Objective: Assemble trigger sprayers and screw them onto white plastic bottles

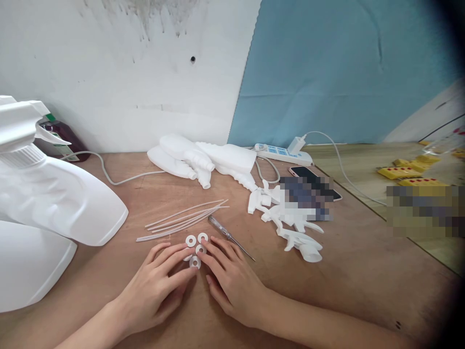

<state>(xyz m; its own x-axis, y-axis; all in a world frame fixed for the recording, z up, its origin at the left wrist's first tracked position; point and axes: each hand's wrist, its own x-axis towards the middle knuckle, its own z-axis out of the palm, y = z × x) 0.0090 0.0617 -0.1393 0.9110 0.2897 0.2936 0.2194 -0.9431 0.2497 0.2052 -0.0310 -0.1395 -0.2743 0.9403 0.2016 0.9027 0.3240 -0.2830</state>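
Overlapping the white washers (198, 246), the left hand (156, 282) partly hides one.

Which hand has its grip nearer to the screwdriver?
Right. The right grip is close by, on the near side of the screwdriver; the left grip is farther off, at the left of the white rings.

Five small white washers (194, 241) — flat rings with round holes — lie close together, one partly covered.
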